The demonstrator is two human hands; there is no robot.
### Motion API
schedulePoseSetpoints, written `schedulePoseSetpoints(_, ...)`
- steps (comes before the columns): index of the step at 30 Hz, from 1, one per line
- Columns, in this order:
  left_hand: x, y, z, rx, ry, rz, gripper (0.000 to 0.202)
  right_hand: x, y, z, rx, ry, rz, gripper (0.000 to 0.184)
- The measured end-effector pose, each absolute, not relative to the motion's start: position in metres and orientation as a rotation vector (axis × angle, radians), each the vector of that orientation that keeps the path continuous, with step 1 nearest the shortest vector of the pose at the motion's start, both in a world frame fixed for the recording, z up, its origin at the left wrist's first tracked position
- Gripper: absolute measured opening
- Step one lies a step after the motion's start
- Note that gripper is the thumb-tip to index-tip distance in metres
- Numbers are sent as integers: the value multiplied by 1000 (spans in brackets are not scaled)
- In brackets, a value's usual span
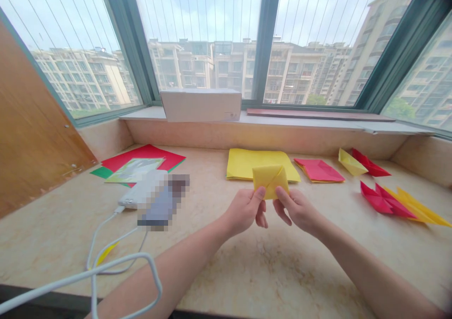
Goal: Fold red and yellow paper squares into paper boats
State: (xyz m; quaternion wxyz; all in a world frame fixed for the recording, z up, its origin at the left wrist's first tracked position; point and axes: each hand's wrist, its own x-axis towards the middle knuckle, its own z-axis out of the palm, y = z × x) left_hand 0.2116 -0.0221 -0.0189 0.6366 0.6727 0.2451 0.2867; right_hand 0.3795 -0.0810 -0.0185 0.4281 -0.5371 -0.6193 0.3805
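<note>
A small folded square of yellow paper [270, 175] is held up above the stone counter, with a slanting crease or flap edge across its face. My left hand [245, 209] pinches its lower left corner, thumb in front. At the lower right corner, my right hand [300, 208] grips it the same way. The other fingers curl below and partly behind the paper. Just beyond it lies a stack of yellow paper sheets [243, 163]. To the right of that stack is a smaller pile of red and yellow paper [322, 170].
Folded paper shapes lie at right: pale yellow [351, 162], red [369, 162], pink-red [384, 200] and orange-yellow [418, 206]. At left are red sheets [151, 153], a white power bank [143, 192], a blurred device [160, 208] and white cables [123, 262]. A white box [201, 106] stands on the sill.
</note>
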Motion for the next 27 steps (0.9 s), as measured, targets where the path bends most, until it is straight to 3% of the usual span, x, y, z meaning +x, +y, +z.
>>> schedulePoseSetpoints(6, 215, -17, -24, 1466, 584, 637, 64, 386, -77, -20, -1524, -1671, 524, 64)
schedulePoseSetpoints(12, 212, -14, -22, 1503, 561, 643, 65, 378, -78, -12, -1259, -1542, 852, 72)
schedulePoseSetpoints(14, 212, -13, -23, 1516, 573, 660, 67, 376, -78, -11, -1323, -1544, 824, 72)
schedulePoseSetpoints(21, 215, -9, -28, 1467, 635, 647, 63, 373, -79, -16, -1521, -1545, 352, 62)
schedulePoseSetpoints(24, 214, -7, -28, 1563, 717, 872, 55, 375, -79, -14, -1571, -1555, 22, 51)
schedulePoseSetpoints(27, 213, -12, -26, 1651, 672, 1086, 64, 378, -78, -13, -1552, -1641, -320, 36)
